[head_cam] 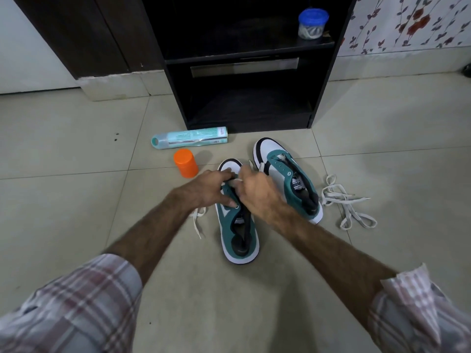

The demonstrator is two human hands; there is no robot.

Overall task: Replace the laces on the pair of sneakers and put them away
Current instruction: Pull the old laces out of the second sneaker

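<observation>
On the floor in front of the dark shelf unit, the left hand and right hand both pinch a white lace at the near sneaker, its mate just right, a loose lace beyond.

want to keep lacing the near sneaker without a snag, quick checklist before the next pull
1. Both hands on the near sneaker: ok, left hand and right hand at its front eyelets.
2. Lace end free on the floor: ok.
3. Lace threaded through the correct eyelet: cannot tell, hands cover it.
4. Far sneaker laced: not ok, eyelets bare.
5. Loose lace within reach: ok, beside the far sneaker.
</observation>
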